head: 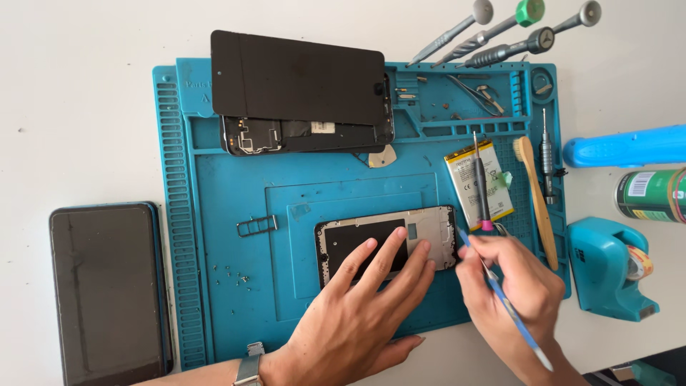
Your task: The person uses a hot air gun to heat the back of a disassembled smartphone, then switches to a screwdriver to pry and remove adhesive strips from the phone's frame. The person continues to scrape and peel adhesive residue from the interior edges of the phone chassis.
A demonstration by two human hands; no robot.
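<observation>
The left hand (357,314) lies nearest, palm down and fingers spread flat, pressing on the phone frame (389,239) — not gripping, just pinning it to the mat (214,286). A metal watch band shows at the wrist. The right hand (518,300) is curled in a pen-like pinch, clenched on a thin blue tool (511,311) whose tip meets the frame's right edge; tweezers (494,270) also seem to sit in that hand, though I cannot tell how they are held.

The frame is a flat rectangle with a silvery metal rim and a dark inner panel, near the middle of the blue, ribbed rubbery mat. Just beyond the right hand lies a battery (477,182), with a slim pink-tipped tool (481,179) across it and a wooden brush (537,200) beside it. A dark glossy panel (300,78) rests at the mat's far edge — a phone (107,289) lies off it, left.
</observation>
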